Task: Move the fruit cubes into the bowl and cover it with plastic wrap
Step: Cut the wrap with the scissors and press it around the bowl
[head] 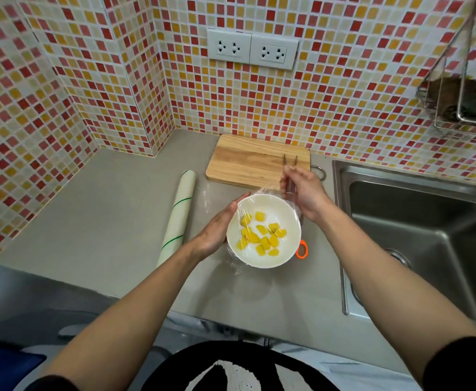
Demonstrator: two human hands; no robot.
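The round white ceramic bowl (263, 231) of glossy yellow fruit cubes (262, 237) sits on the smooth grey countertop (104, 215) under crinkled clear plastic wrap (267, 193). The left hand (217, 230) presses flat, straight-fingered, against its rim. The right hand (304, 193) pinches the wrap beside thin metal tongs (290, 162).
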